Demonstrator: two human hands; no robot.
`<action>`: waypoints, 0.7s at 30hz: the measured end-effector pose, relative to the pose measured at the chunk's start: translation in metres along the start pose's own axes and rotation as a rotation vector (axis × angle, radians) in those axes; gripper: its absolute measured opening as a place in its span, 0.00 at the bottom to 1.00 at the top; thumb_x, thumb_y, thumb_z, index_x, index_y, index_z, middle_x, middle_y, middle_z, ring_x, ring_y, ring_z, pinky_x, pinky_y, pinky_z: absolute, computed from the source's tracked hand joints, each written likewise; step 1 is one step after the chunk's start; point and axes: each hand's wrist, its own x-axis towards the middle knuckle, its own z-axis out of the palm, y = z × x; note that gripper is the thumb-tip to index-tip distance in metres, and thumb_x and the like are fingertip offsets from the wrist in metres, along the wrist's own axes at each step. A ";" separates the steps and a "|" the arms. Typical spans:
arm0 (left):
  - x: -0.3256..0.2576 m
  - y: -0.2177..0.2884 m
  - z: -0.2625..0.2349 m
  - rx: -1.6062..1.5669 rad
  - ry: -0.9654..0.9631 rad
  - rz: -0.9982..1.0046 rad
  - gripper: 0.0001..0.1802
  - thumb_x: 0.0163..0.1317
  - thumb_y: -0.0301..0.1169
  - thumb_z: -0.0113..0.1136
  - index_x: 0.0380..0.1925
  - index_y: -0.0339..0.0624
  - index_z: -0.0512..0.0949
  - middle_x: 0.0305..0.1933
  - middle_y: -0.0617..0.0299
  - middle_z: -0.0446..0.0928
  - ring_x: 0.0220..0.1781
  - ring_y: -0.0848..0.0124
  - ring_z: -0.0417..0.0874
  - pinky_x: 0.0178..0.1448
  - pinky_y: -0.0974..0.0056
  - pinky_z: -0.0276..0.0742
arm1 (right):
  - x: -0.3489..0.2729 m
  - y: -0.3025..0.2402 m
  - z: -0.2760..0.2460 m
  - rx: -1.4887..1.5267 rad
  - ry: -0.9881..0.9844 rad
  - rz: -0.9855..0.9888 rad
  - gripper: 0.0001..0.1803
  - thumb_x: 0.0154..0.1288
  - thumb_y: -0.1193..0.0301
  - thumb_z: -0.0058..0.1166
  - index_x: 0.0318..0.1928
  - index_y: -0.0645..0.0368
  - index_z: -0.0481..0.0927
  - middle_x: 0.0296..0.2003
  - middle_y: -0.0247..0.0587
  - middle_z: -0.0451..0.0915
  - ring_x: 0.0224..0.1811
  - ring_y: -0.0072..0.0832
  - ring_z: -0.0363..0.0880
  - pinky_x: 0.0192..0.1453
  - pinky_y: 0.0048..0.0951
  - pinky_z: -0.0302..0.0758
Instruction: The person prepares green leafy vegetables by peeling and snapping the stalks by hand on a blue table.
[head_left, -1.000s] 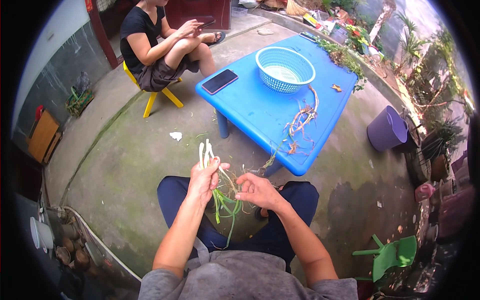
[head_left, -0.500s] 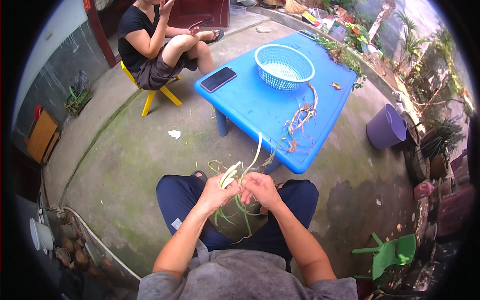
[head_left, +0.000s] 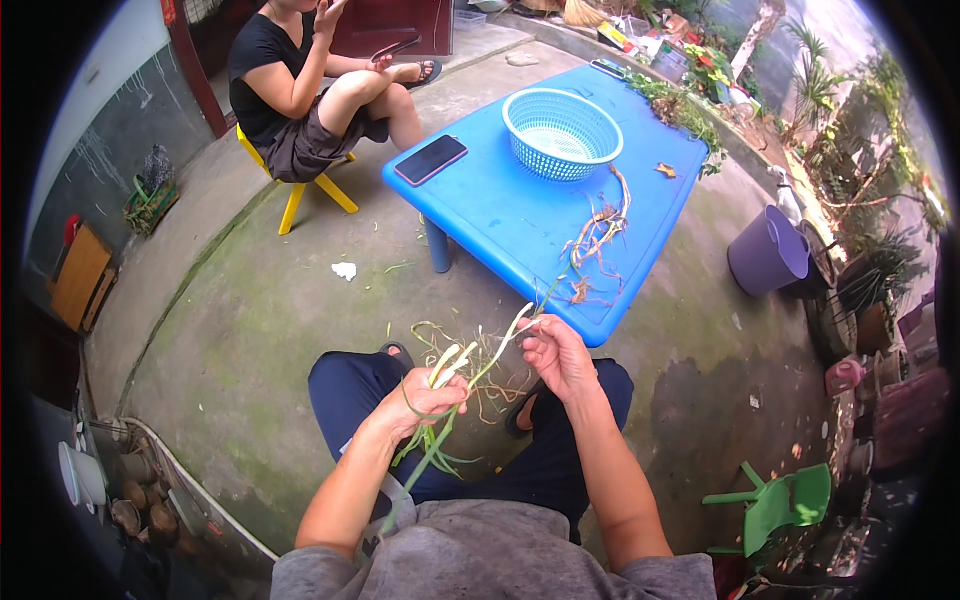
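Observation:
My left hand point(head_left: 425, 402) is closed round a small bunch of scallions point(head_left: 452, 362); their white ends stick up above the fist and green leaves hang below it. One longer scallion point(head_left: 500, 347) slants up from that fist, its white tip close to the table's near corner. Near this tip the fingers of my right hand point(head_left: 562, 358) are pinched on the stalk. Peeled scraps and roots point(head_left: 490, 400) lie on the ground between my feet, partly hidden by my hands. More uncleaned stalks with roots point(head_left: 600, 235) lie on the blue table point(head_left: 490, 235).
A light blue plastic basket point(head_left: 563, 135) and a phone point(head_left: 431, 160) sit on the table, with greenery point(head_left: 680, 105) along its far right edge. At the left, a person point(head_left: 290, 90) sits on a yellow stool point(head_left: 320, 195). A purple bucket point(head_left: 768, 252) and green chair point(head_left: 790, 508) stand right.
My right hand has moved up and right, away from my left hand, along the scallion. My left hand has shifted slightly down and left with the bunch.

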 end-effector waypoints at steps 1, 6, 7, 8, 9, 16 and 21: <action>-0.002 0.002 0.000 0.024 -0.010 -0.042 0.06 0.56 0.27 0.61 0.31 0.36 0.78 0.24 0.63 0.78 0.15 0.85 0.63 0.19 0.77 0.54 | 0.005 -0.007 -0.010 0.090 -0.009 0.018 0.05 0.64 0.75 0.49 0.37 0.64 0.75 0.38 0.48 0.81 0.32 0.29 0.83 0.34 0.26 0.83; -0.010 -0.007 -0.010 0.172 0.025 0.032 0.08 0.53 0.31 0.64 0.29 0.38 0.78 0.25 0.65 0.77 0.24 0.84 0.69 0.26 0.76 0.58 | 0.009 -0.051 -0.039 0.331 0.065 -0.187 0.04 0.63 0.76 0.49 0.33 0.65 0.76 0.34 0.49 0.82 0.39 0.36 0.84 0.45 0.33 0.83; -0.011 -0.008 -0.015 0.164 0.044 0.048 0.08 0.53 0.29 0.64 0.30 0.37 0.78 0.24 0.65 0.78 0.21 0.84 0.68 0.24 0.77 0.58 | 0.008 -0.060 -0.044 0.368 0.127 -0.250 0.05 0.64 0.76 0.49 0.32 0.65 0.76 0.34 0.48 0.82 0.39 0.36 0.84 0.45 0.33 0.84; -0.011 -0.012 -0.020 0.147 0.073 0.076 0.08 0.53 0.28 0.64 0.30 0.37 0.78 0.24 0.64 0.78 0.20 0.84 0.68 0.23 0.77 0.57 | 0.005 -0.063 -0.045 0.367 0.130 -0.259 0.05 0.64 0.76 0.49 0.32 0.65 0.76 0.34 0.48 0.82 0.39 0.36 0.84 0.45 0.33 0.84; -0.010 -0.013 -0.024 0.130 0.099 0.105 0.07 0.53 0.27 0.64 0.30 0.37 0.78 0.24 0.63 0.78 0.19 0.84 0.67 0.21 0.77 0.57 | 0.001 -0.065 -0.047 0.107 0.204 -0.366 0.07 0.65 0.73 0.50 0.33 0.64 0.77 0.33 0.45 0.82 0.36 0.32 0.84 0.40 0.29 0.83; 0.014 -0.007 0.010 0.257 0.150 0.167 0.07 0.57 0.29 0.62 0.33 0.38 0.78 0.23 0.68 0.75 0.19 0.84 0.66 0.21 0.76 0.58 | -0.030 0.007 0.027 -0.828 -0.232 0.023 0.17 0.68 0.65 0.52 0.53 0.61 0.73 0.38 0.34 0.79 0.22 0.18 0.78 0.23 0.17 0.69; 0.027 0.004 0.023 0.079 0.309 0.194 0.12 0.64 0.32 0.59 0.41 0.35 0.77 0.21 0.71 0.70 0.14 0.84 0.61 0.18 0.77 0.56 | -0.016 0.031 0.022 -1.153 -0.119 -0.191 0.12 0.70 0.65 0.47 0.35 0.60 0.75 0.23 0.32 0.77 0.19 0.17 0.74 0.24 0.22 0.70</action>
